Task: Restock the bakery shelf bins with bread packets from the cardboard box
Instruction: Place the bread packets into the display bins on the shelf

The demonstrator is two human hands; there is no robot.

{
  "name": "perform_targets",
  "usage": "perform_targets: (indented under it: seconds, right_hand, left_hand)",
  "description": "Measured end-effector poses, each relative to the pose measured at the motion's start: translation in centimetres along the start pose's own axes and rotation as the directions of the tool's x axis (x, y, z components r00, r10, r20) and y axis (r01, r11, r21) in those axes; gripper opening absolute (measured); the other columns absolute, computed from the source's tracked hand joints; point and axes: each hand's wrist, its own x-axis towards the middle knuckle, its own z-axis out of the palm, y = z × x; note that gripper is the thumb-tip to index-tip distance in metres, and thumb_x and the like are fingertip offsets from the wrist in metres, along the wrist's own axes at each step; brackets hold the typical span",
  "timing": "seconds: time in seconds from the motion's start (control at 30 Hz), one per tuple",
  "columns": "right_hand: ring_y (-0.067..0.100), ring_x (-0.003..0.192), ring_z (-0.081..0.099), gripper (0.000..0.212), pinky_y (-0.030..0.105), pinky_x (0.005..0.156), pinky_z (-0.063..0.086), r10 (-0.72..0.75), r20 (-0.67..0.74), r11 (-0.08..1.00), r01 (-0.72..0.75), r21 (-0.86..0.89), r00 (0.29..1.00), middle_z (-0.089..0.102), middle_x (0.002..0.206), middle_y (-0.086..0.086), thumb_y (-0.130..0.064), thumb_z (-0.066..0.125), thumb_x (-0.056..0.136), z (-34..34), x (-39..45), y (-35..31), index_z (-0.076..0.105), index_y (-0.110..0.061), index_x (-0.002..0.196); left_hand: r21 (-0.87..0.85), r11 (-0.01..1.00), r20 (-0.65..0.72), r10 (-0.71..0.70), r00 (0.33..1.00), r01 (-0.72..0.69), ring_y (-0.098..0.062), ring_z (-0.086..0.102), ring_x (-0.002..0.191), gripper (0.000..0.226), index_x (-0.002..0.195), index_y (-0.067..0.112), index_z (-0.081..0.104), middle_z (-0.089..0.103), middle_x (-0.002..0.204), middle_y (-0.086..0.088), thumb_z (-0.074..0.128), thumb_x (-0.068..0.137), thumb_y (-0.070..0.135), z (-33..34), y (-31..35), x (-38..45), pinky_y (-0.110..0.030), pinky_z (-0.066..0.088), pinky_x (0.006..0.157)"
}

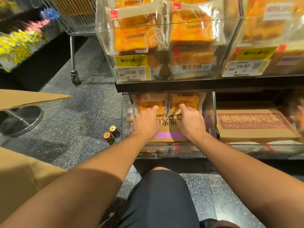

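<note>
Head view — speckled floor (69,112), trolley (72,18), two cans (111,133).

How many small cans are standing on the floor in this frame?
2. One can stands just left of the lower bin; the other can sits beside it, slightly nearer the camera. Others could be hidden behind the cardboard.
</note>
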Motion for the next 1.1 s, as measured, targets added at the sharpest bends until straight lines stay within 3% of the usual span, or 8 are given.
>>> perform_targets:
  seconds: [0.17, 0.3, 0.43, 0.57, 0.67, 0.87, 1.1]
  right_hand:
    - [0.031, 0.102, 0.062, 0.047, 0.038, 0.078, 0.053, 0.021, 0.027, 0.999, -0.02, -0.044, 0.999, 0.065, 0.108, 0.006, -0.024, 0.066, 0.089, -0.3, -0.6, -0.4, 0.048, -0.023, 0.132]
    - [0.029, 0.093, 0.067, 0.043, 0.037, 0.072, 0.055, 0.03, 0.021, 0.998, -0.029, -0.057, 0.999, 0.071, 0.102, 0.005, -0.027, 0.069, 0.088, -0.6, -1.0, -0.6, 0.054, -0.027, 0.128]
    - [0.029, 0.094, 0.068, 0.05, 0.037, 0.075, 0.056, 0.005, 0.034, 0.998, -0.003, -0.056, 0.999, 0.071, 0.106, 0.005, -0.027, 0.07, 0.087, -0.6, -1.1, -0.4, 0.053, -0.028, 0.134]
    - [0.033, 0.105, 0.062, 0.061, 0.041, 0.088, 0.05, -0.014, 0.076, 0.993, 0.023, -0.117, 0.997, 0.069, 0.108, 0.008, -0.039, 0.068, 0.086, -0.5, -0.6, -0.4, 0.04, -0.029, 0.139]
    - [0.035, 0.111, 0.057, 0.06, 0.041, 0.093, 0.047, -0.005, 0.076, 0.993, 0.014, -0.116, 0.997, 0.068, 0.111, 0.009, -0.043, 0.067, 0.085, -0.4, -0.4, -0.5, 0.04, -0.029, 0.137]
    - [0.031, 0.099, 0.064, 0.051, 0.038, 0.076, 0.051, 0.066, 0.07, 0.984, -0.053, -0.168, 0.995, 0.07, 0.104, 0.006, -0.038, 0.071, 0.082, -1.0, -1.3, -0.6, 0.05, -0.033, 0.129]
    - [0.03, 0.097, 0.065, 0.048, 0.039, 0.078, 0.056, 0.065, 0.051, 0.983, -0.055, -0.176, 0.997, 0.071, 0.103, 0.006, -0.038, 0.065, 0.085, -2.0, -1.9, -0.7, 0.053, -0.031, 0.131]
  left_hand:
    - [-0.023, 1.0, 0.035, -0.017, 0.999, 0.018, -0.024, 0.066, 0.09, 0.035, 0.122, 0.028, 0.052, 0.066, 0.095, 0.001, 0.062, 0.089, 0.023, -0.1, -0.2, 0.1, -0.034, 0.052, 0.072]
    - [-0.003, 0.999, 0.062, -0.051, 0.997, 0.051, -0.026, 0.067, 0.087, 0.033, 0.127, 0.031, 0.053, 0.069, 0.091, -0.003, 0.059, 0.094, 0.029, -0.1, 0.0, 0.0, -0.036, 0.049, 0.07]
    - [0.041, 0.998, 0.056, -0.057, 0.997, 0.054, -0.025, 0.067, 0.094, 0.029, 0.124, 0.031, 0.058, 0.07, 0.095, -0.002, 0.057, 0.095, 0.038, 0.1, 0.2, -0.5, -0.041, 0.051, 0.086]
    - [0.002, 0.998, 0.058, -0.07, 0.996, 0.07, -0.024, 0.067, 0.091, 0.031, 0.125, 0.031, 0.058, 0.07, 0.093, 0.0, 0.059, 0.095, 0.038, 0.0, 0.3, -0.6, -0.037, 0.053, 0.081]
    - [-0.02, 0.996, 0.085, -0.09, 0.992, 0.092, -0.024, 0.067, 0.091, 0.032, 0.125, 0.031, 0.058, 0.07, 0.094, -0.001, 0.061, 0.094, 0.039, -0.3, 0.3, -0.6, -0.036, 0.053, 0.078]
    - [-0.046, 0.991, 0.111, -0.122, 0.986, 0.127, -0.015, 0.058, 0.072, 0.034, 0.127, 0.031, 0.057, 0.063, 0.08, 0.007, 0.062, 0.094, 0.034, -0.7, 0.0, -0.6, -0.027, 0.042, 0.058]
    - [-0.046, 0.988, 0.105, -0.143, 0.984, 0.149, -0.024, 0.067, 0.083, 0.025, 0.116, 0.03, 0.06, 0.068, 0.086, 0.0, 0.062, 0.093, 0.038, -1.0, 0.5, -0.8, -0.033, 0.055, 0.069]
